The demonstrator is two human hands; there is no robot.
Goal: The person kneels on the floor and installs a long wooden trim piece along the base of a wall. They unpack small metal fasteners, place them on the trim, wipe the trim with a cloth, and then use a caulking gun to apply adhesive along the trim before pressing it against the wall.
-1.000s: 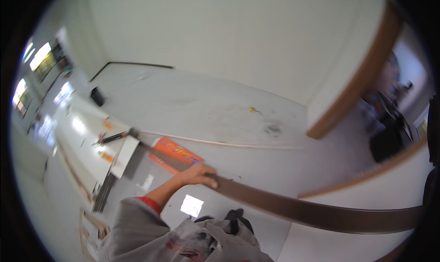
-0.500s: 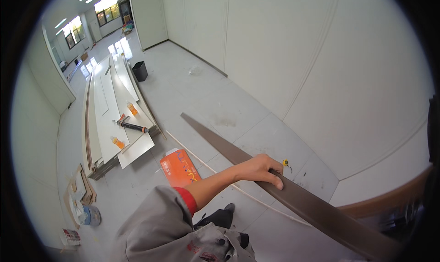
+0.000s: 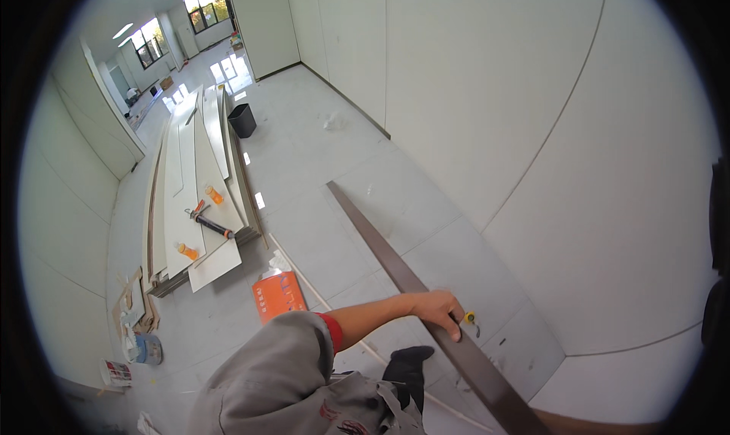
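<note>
Head view: the left grip (image 3: pixel 439 311) is clasped over a long brown strip (image 3: pixel 386 252), which slants from mid-view down to the lower edge, right of the orange package (image 3: pixel 278 296) on the floor (image 3: pixel 304 169) and beside a small yellow tool (image 3: pixel 469 317); the right grip's state I cannot tell

Smooth satin-sheen strip (image 3: pixel 385 257), glossy tiled floor (image 3: pixel 304 161), matt cloth sleeve (image 3: pixel 266 370)
</note>
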